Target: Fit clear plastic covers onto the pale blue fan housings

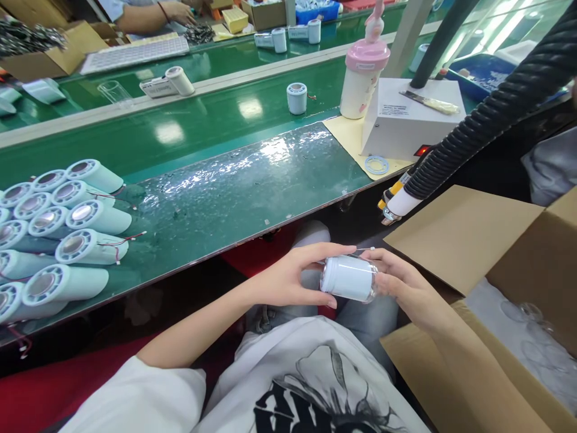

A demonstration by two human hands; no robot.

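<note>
Both hands up over the lap: left hand (pixel 288 279) and right hand (pixel 401 285) grip a pale blue cylinder (pixel 348 278) between them, below the green surface (pixel 234 192), beside the open cardboard box (pixel 478 240).

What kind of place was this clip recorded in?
Most likely a factory assembly line: a long green workbench, a stack of identical pale cylindrical housings with red wires, and a black corrugated extraction hose.
</note>
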